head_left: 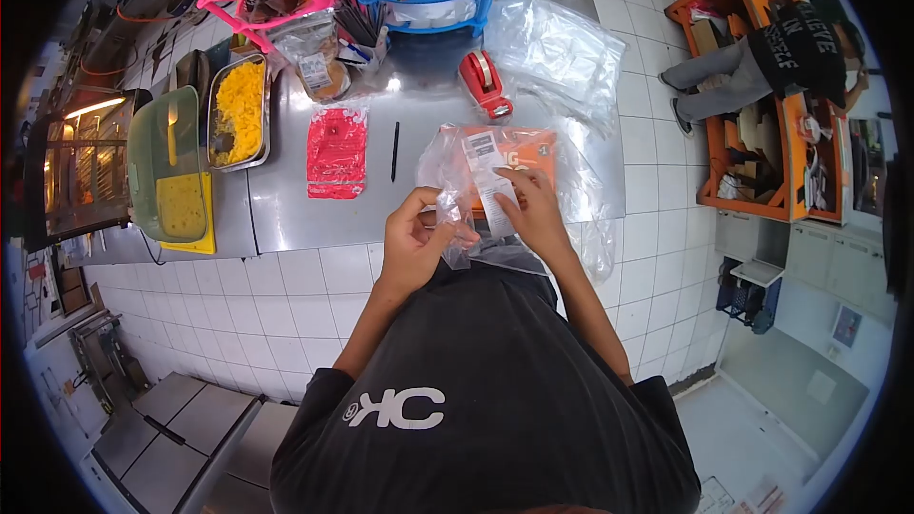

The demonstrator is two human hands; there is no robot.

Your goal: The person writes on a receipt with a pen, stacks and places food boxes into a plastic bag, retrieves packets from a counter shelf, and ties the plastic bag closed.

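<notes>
An orange box (pixel 540 154) with white lettering sits inside a clear plastic bag (pixel 440 160) at the table's front edge. A long white printed receipt (pixel 483 164) lies over the box. My left hand (pixel 419 236) is closed, its fingers pinching the bag's crumpled near-left edge. My right hand (pixel 535 217) has its thumb and fingers on the receipt, holding it against the box. Whether the receipt is under or over the plastic is hard to tell.
Left of my hands lie a black pen (pixel 395 150) and a red packet (pixel 336 152). Behind are a red tape dispenser (pixel 483 86), clear bags (pixel 552 43) and a blue rack (pixel 424 17). A tray of yellow food (pixel 267 138) stands left. Another person (pixel 762 62) is by orange shelving (pixel 709 5).
</notes>
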